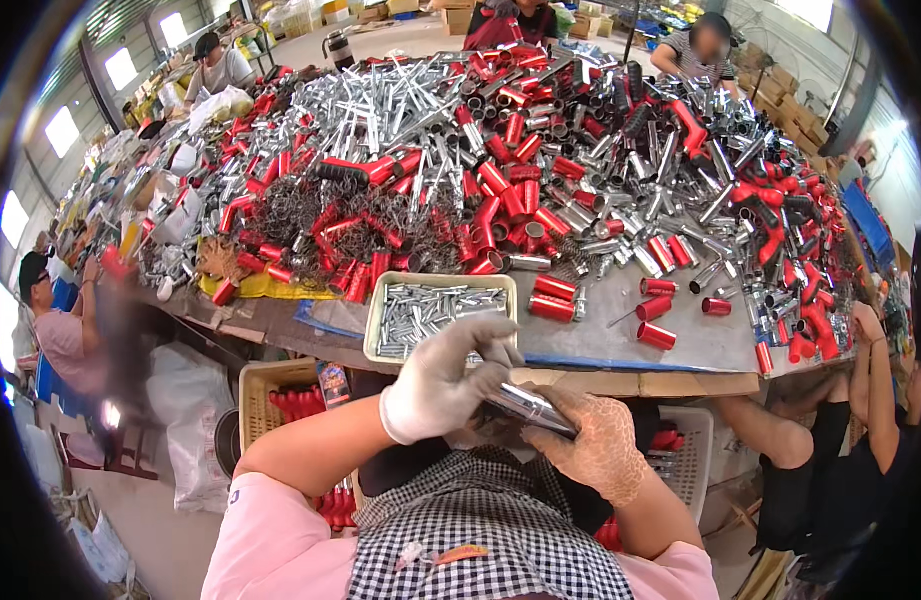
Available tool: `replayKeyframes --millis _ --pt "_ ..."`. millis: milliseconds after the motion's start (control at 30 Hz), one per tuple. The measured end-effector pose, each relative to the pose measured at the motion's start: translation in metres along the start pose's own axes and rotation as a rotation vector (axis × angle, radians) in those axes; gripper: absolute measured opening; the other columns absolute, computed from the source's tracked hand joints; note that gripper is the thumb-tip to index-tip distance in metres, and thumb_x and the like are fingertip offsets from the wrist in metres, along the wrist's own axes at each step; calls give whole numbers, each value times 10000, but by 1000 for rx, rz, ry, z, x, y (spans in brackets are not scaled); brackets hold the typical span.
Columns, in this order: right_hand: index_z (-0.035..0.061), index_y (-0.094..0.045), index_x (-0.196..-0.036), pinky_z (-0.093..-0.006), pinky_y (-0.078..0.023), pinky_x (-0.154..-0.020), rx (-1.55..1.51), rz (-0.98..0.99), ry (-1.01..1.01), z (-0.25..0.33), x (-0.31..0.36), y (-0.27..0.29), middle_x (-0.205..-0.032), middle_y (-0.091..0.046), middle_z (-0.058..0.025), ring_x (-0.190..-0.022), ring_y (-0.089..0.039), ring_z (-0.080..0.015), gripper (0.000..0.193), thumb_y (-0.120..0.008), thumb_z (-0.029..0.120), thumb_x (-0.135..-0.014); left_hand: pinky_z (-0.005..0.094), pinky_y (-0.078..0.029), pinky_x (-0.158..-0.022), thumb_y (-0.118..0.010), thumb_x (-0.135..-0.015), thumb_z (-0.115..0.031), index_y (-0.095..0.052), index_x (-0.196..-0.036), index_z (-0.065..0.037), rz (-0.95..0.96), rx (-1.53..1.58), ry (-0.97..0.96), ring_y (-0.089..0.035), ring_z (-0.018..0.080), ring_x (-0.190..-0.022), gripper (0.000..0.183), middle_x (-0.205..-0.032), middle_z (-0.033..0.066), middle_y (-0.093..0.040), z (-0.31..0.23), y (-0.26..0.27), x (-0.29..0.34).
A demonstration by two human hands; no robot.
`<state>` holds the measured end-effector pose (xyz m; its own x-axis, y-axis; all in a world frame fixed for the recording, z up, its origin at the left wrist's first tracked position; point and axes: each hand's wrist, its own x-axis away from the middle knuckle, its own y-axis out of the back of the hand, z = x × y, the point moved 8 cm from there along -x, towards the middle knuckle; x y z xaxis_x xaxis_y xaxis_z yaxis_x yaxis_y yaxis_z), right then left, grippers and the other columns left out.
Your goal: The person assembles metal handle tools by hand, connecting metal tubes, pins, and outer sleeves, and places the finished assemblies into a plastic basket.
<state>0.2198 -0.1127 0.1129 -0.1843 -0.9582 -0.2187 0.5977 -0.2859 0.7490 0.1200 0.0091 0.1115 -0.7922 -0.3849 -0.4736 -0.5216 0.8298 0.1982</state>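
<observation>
My right hand (603,447), in a tan patterned glove, is closed round a shiny chrome tube (533,408) held slantwise in front of my apron. My left hand (439,385) wears a white glove; its fingers are bent in toward the thumb, close by the tube's left end. Whatever sits between those fingertips is hidden or too small to name. Just beyond the left hand, a cream plastic tray (373,318) full of small silver metal pins (421,305) stands at the table's near edge.
A large heap of red sleeves (501,185), chrome tubes (671,150) and silver rods (381,110) covers the table (621,340). Tangled wire pieces (301,215) lie left of centre. Crates (261,400) with red parts flank my lap. Several other people work around the table.
</observation>
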Motion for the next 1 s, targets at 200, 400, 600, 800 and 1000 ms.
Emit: replayKeyframes --millis 200,400,600,800,1000 --pt "82 -643 -1089 -383 -532 -588 1 -23 66 0 6 -12 -821 -689 -118 -700 -676 -309 471 -774 345 -722 295 -514 -700 -640 -828 11 -536 -1101 19 -106 -201 129 -633 188 -728 292 -810 87 -616 -12 -20 20" --pt "78 -645 -1072 -381 -528 -574 144 8 13 12 8 -3 -798 -673 -102 -672 -666 -297 488 -770 377 -707 323 -500 -677 -640 -802 18 -538 -931 -28 -166 -124 31 -617 223 -710 171 -803 96 -610 -24 -22 27" --pt "63 -646 -1050 -380 -534 -563 116 30 60 4 1 -3 -810 -683 -119 -690 -680 -287 474 -764 374 -712 418 -450 -927 -603 -849 17 -474 -959 -64 -118 -14 -88 -542 163 -716 188 -804 38 -549 -15 -23 16" --pt "126 -667 -1052 -388 -534 -578 205 58 -14 -2 6 0 -766 -686 -112 -686 -679 -300 446 -768 393 -708 467 -436 -962 -629 -747 100 -503 -826 -55 -61 -87 -94 -541 254 -747 215 -805 61 -520 -23 -26 7" --pt "139 -604 -1134 -455 -536 -625 308 293 -44 -23 13 -29 -824 -673 -153 -743 -669 -340 462 -612 468 -810 430 -519 -748 -726 -612 -117 -638 -797 -115 459 -663 -333 -636 269 -751 204 -743 59 -623 -29 -65 22"
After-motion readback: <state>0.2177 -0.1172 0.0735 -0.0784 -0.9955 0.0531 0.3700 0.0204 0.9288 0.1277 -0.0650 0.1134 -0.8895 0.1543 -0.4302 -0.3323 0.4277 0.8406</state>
